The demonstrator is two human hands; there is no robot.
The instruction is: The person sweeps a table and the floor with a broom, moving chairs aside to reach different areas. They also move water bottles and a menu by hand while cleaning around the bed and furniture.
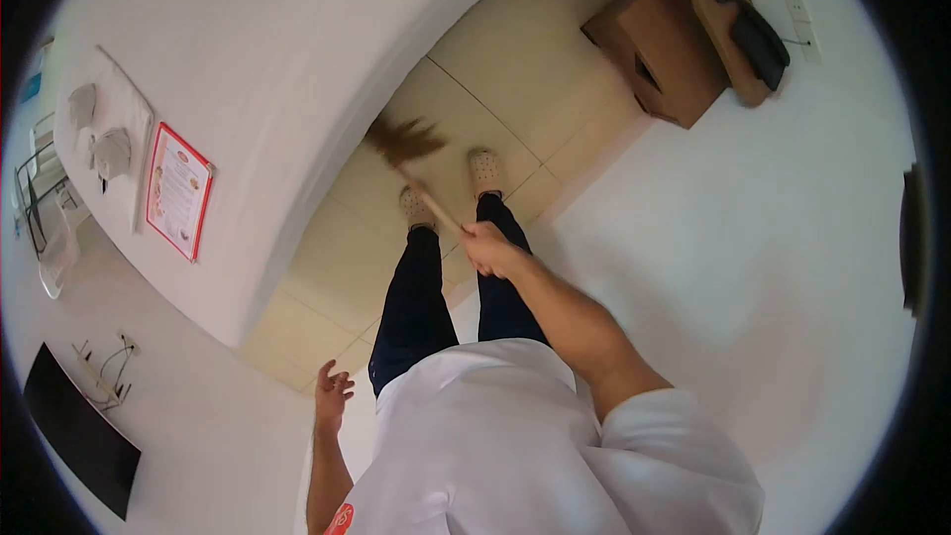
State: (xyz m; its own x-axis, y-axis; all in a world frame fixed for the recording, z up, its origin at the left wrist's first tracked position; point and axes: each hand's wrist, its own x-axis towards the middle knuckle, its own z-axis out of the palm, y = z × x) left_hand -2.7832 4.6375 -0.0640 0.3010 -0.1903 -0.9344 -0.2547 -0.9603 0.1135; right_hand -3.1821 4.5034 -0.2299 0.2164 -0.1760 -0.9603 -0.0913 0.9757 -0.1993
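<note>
Right hand (487,246) grips a broom (416,163), bristles blurred over the tiled floor (515,69) near the shoes; left hand (332,391) hangs open-fingered. Far right, a cardboard box (659,45); the wall notice (178,188) is unreadable.

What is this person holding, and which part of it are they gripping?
The right hand grips a small broom by the end of its wooden handle, bristles down toward the floor. The left hand hangs open, holding nothing.

White short-sleeved shirt (515,436), dark trousers (416,307), pale perforated clogs (485,171)
</note>
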